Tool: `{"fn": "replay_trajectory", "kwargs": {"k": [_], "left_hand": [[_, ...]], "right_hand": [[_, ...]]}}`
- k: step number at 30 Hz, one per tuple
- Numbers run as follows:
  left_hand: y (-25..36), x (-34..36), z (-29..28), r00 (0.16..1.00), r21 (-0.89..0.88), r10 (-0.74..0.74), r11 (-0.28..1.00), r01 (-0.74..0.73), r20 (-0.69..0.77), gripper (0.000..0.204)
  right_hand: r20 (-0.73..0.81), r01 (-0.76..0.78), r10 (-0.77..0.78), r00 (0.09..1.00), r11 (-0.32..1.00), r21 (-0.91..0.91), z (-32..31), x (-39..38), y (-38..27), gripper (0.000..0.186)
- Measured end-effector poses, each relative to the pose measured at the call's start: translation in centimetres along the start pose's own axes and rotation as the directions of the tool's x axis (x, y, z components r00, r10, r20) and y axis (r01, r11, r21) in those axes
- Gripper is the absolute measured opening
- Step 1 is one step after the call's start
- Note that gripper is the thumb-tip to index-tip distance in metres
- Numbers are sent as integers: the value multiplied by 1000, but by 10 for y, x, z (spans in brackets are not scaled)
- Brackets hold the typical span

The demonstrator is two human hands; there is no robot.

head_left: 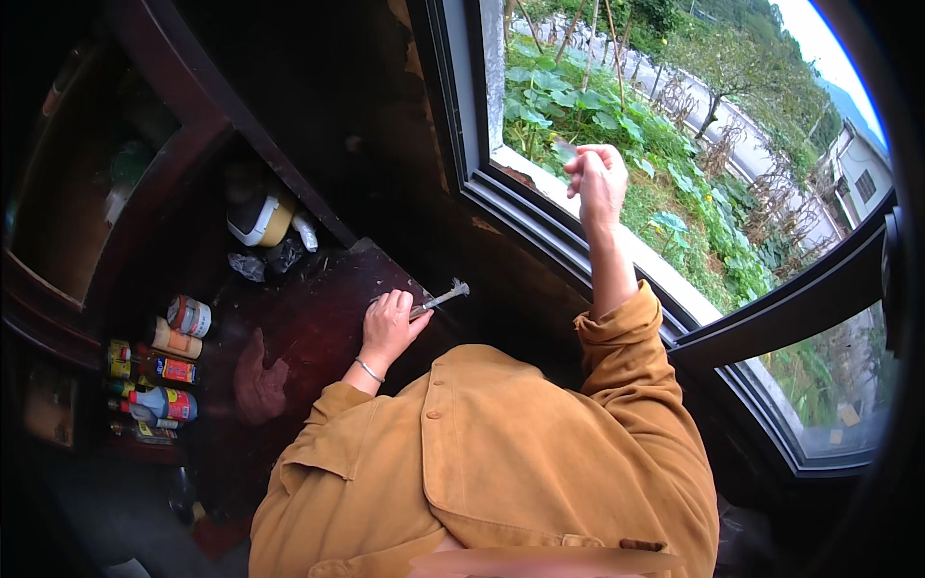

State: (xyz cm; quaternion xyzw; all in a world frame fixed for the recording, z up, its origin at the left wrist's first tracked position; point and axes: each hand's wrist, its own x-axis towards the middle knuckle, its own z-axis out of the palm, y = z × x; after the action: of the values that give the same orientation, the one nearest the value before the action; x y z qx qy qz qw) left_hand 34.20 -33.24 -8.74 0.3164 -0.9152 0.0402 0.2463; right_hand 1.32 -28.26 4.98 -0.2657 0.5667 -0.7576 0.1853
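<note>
My left hand (389, 326) is closed over a slim, pale stick with a frayed whitish tip (446, 296). The hand is at the corner of the dark red tabletop (303, 289), and the stick's tip juts out past the edge; its other end is hidden under my fingers. A bracelet circles my left wrist. My right hand (599, 183) is raised in the window opening, with thumb and fingers pinched together. A small, blurred greyish thing (566, 148) shows at its fingertips, too indistinct to name.
The open window's dark frame (525, 223) runs along my right, with plants (568, 101) outside. On the table lie a crumpled reddish-brown cloth (261, 379) and several bottles and jars (175, 370). A yellow and white container (265, 220) stands at the back beside plastic bags (281, 256).
</note>
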Motion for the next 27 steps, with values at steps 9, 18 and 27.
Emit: {"fn": "replay_trajectory", "kwargs": {"k": [9,18,27], "left_hand": [[2,3,2,1000,-19,-9,1000,9,11,35],[0,7,4,995,-26,-18,999,21,97,35],[0,9,5,986,-15,-41,999,44,161,36]], "right_hand": [[57,206,-212,976,791,-576,-74,-77,-39,10],[210,297,-227,951,856,-423,-92,-123,-12,8],[433,608,-441,787,675,-417,-109,-115,12,26]]}}
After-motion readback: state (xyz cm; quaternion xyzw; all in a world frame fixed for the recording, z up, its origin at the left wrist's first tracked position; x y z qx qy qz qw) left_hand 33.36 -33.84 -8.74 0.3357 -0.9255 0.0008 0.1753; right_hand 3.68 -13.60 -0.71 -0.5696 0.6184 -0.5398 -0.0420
